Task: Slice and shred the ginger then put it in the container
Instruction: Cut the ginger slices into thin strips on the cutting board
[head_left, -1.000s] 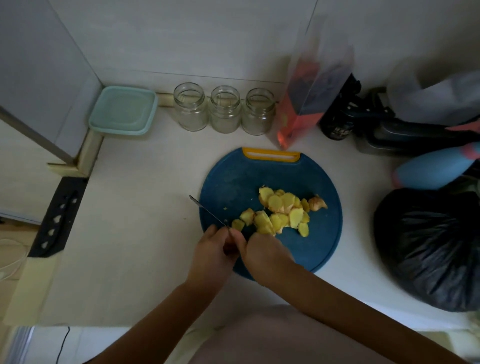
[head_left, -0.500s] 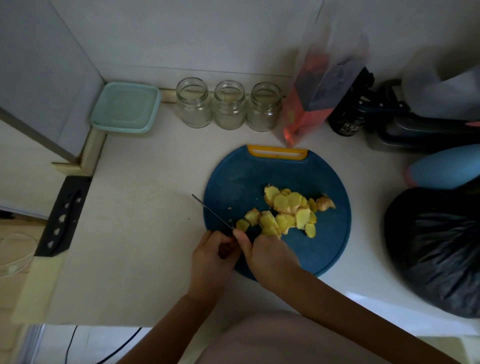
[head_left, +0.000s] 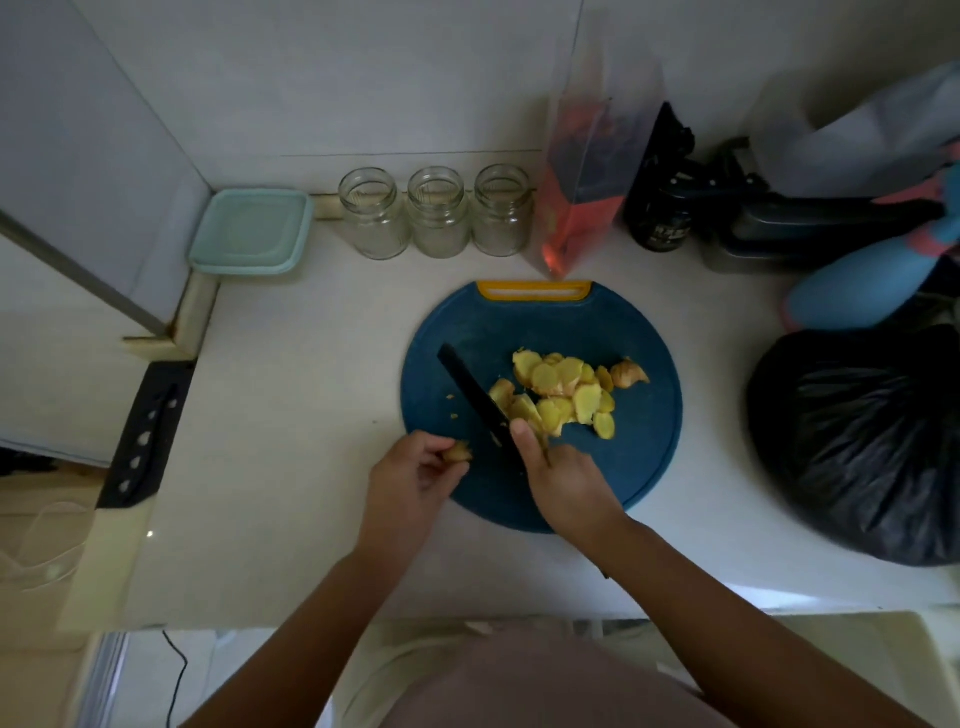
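Pinching ginger stub (head_left: 458, 453) with left hand (head_left: 410, 478) fingers | right hand (head_left: 569, 483) fingers gripping knife (head_left: 467, 389) beside ginger slices (head_left: 558, 395)

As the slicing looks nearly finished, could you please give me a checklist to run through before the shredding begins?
1. Grip of right hand on knife: ok.
2. Free left hand to steady slices: not ok, it pinches a ginger end piece.
3. All ginger slices on cutting board: ok.
4. Flat stacking: not ok, loose heap.
5. Open teal container: cannot tell.
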